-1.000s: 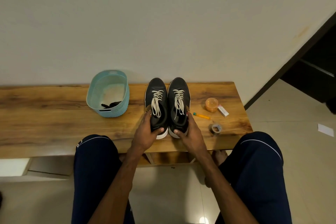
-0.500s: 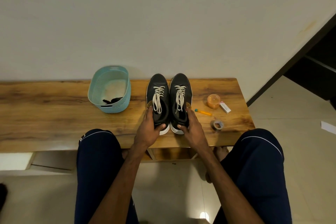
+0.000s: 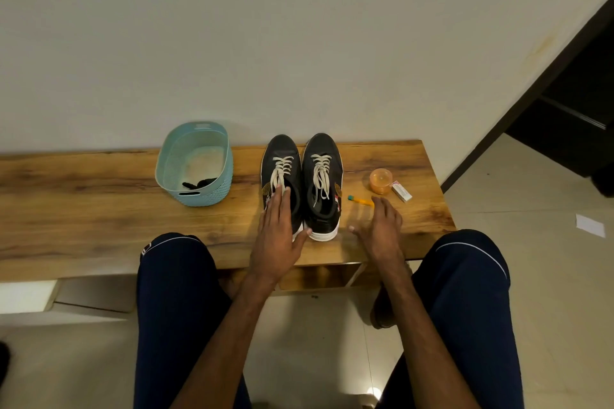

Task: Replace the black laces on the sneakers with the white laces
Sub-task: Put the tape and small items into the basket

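Sneakers, black low-tops with white soles (image 3: 321,148), stood side by side under the hands. The left hand (image 3: 278,236) rested flat on the left shoe's collar, fingers straight, gripping nothing. The right hand (image 3: 382,229) hovered open and empty just beside the right shoe. White laces (image 3: 321,173) threaded both shoes, while black laces (image 3: 199,183) lay in the pale-blue plastic basket (image 3: 194,129) on the wooden bench (image 3: 99,209). Squaring the pair likely wanted a light, flat push clear of the loose lace ends.

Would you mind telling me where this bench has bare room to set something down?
The widest bare patch is the bench left of the blue basket. A narrower strip lies between the basket and the left sneaker. Right of the right sneaker it is crowded: a pen, an orange cup, a small box and the right hand.
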Demonstrator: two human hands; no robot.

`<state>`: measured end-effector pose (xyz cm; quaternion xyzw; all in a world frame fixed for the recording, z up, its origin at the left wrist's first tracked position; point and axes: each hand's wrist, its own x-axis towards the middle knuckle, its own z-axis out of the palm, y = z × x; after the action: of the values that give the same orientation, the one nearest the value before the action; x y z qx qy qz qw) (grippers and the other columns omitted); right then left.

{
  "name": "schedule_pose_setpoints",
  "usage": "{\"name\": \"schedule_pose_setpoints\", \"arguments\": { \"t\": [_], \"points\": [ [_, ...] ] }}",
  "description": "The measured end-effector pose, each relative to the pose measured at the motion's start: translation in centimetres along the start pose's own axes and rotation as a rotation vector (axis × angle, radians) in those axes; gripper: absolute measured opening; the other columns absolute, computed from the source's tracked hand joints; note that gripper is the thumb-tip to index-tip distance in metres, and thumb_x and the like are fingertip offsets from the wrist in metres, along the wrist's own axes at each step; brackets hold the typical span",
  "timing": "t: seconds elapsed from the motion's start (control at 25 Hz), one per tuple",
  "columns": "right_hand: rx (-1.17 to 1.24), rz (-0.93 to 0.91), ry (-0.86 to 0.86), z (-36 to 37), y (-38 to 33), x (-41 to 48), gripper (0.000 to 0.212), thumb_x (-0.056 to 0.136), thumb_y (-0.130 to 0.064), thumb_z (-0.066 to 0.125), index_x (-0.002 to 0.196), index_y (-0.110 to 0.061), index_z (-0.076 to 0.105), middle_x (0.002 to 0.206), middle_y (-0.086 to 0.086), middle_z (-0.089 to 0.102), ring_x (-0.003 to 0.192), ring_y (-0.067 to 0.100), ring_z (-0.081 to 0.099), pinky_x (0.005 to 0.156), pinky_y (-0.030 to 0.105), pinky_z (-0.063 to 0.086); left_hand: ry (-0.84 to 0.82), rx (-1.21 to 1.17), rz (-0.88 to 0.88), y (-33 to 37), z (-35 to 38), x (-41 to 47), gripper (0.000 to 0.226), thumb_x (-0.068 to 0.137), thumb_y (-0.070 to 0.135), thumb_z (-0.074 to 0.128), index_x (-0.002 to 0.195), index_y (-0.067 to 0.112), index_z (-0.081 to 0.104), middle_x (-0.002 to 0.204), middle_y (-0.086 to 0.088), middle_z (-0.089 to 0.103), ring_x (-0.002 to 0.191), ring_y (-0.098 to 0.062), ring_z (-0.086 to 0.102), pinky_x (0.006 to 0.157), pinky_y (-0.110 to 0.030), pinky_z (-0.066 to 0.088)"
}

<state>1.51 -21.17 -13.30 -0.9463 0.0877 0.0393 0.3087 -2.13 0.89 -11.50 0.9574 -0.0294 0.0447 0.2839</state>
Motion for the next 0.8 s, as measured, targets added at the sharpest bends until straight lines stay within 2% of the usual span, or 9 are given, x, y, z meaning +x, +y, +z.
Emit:
{"name": "schedule_pose_setpoints", "arguments": {
  "t": [0.08, 0.2, 0.28, 0.4, 0.48, 0.56, 0.68, 0.72, 0.8],
  "points": [
    [-0.044, 0.067, 0.035, -0.4, 1.0, 0.4, 0.082, 0.086, -0.038, 0.074, 0.151, -0.013, 0.03, 0.16, 0.012, 0.024, 0.147, 0.033, 0.018, 0.118, 0.047, 0.024, 0.003, 0.045, 0.051, 0.5, 0.0, -0.6, 0.086, 0.095, 0.038, 0.06, 0.158, 0.016, 0.007, 0.166, -0.002, 0.0, 0.153, -0.02, 0.006, 0.122, -0.045, 0.02],
    [-0.06, 0.165, 0.033, -0.9, 1.9, 1.0, 0.072, 0.091, -0.035, 0.068, 0.149, -0.012, 0.032, 0.159, 0.013, 0.025, 0.144, 0.035, 0.023, 0.116, 0.048, 0.028, 0.006, 0.041, 0.038, 0.2, -0.3, -0.8, 0.08, 0.096, 0.034, 0.059, 0.158, 0.015, 0.012, 0.166, -0.003, 0.004, 0.152, -0.021, 0.011, 0.119, -0.049, 0.029],
    [-0.072, 0.209, -0.025, -1.2, 2.1, 1.4, 0.063, 0.094, -0.029, 0.063, 0.147, -0.011, 0.034, 0.153, 0.013, 0.031, 0.138, 0.035, 0.031, 0.111, 0.049, 0.034, 0.023, 0.015, 0.018, 0.1, -0.5, -0.8, 0.078, 0.097, 0.033, 0.058, 0.158, 0.016, 0.014, 0.166, -0.002, 0.005, 0.152, -0.022, 0.014, 0.117, -0.05, 0.031],
    [-0.139, 0.172, -0.049, -1.2, 2.2, 1.9, 0.045, 0.097, -0.023, 0.058, 0.139, -0.013, 0.046, 0.141, 0.011, 0.045, 0.127, 0.03, 0.042, 0.103, 0.046, 0.042, 0.039, -0.005, 0.011, 0.1, -0.6, -0.7, 0.076, 0.096, 0.028, 0.06, 0.157, 0.016, 0.016, 0.166, -0.001, 0.006, 0.151, -0.021, 0.015, 0.116, -0.051, 0.032],
    [0.011, 0.13, 0.044, -1.2, 1.9, 2.1, 0.04, 0.098, -0.025, 0.057, 0.136, -0.014, 0.051, 0.137, 0.01, 0.053, 0.124, 0.027, 0.049, 0.102, 0.044, 0.045, 0.057, 0.023, 0.005, -0.1, -1.0, -0.4, 0.076, 0.095, 0.026, 0.061, 0.157, 0.015, 0.018, 0.166, -0.002, 0.008, 0.151, -0.022, 0.016, 0.116, -0.052, 0.032],
    [0.277, 0.083, 0.166, -1.5, 1.2, 2.3, 0.035, 0.1, -0.029, 0.056, 0.132, -0.014, 0.056, 0.131, 0.007, 0.06, 0.12, 0.024, 0.055, 0.1, 0.044, 0.049, 0.113, 0.087, -0.025, -0.8, -2.3, 0.2, 0.074, 0.094, 0.024, 0.06, 0.156, 0.014, 0.021, 0.165, -0.006, 0.013, 0.151, -0.024, 0.016, 0.117, -0.053, 0.03],
    [0.605, 0.126, 0.154, -2.4, -0.7, 2.6, 0.03, 0.101, -0.028, 0.055, 0.129, -0.018, 0.058, 0.122, 0.006, 0.062, 0.106, 0.024, 0.065, 0.083, 0.042, 0.06, 0.213, 0.258, -0.141, -3.6, -5.1, 1.5, 0.07, 0.094, 0.021, 0.059, 0.153, 0.007, 0.026, 0.162, -0.014, 0.021, 0.149, -0.03, 0.021, 0.118, -0.05, 0.028],
    [0.645, 0.123, 0.137, -2.7, -1.2, 2.7, 0.03, 0.1, -0.026, 0.057, 0.129, -0.016, 0.058, 0.121, 0.005, 0.061, 0.105, 0.023, 0.065, 0.081, 0.038, 0.06, 0.213, 0.321, -0.194, -5.1, -5.8, 2.0, 0.07, 0.093, 0.019, 0.06, 0.153, 0.005, 0.027, 0.161, -0.016, 0.023, 0.148, -0.032, 0.023, 0.118, -0.05, 0.028],
    [0.577, 0.041, 0.12, -3.3, -3.0, 2.6, 0.036, 0.096, -0.022, 0.064, 0.13, -0.014, 0.056, 0.117, -0.002, 0.059, 0.103, 0.015, 0.062, 0.082, 0.029, 0.056, 0.137, 0.406, -0.301, -7.8, -6.7, 2.6, 0.07, 0.091, 0.013, 0.062, 0.152, 0.004, 0.029, 0.16, -0.017, 0.025, 0.147, -0.034, 0.024, 0.117, -0.055, 0.027]
  ]
}}
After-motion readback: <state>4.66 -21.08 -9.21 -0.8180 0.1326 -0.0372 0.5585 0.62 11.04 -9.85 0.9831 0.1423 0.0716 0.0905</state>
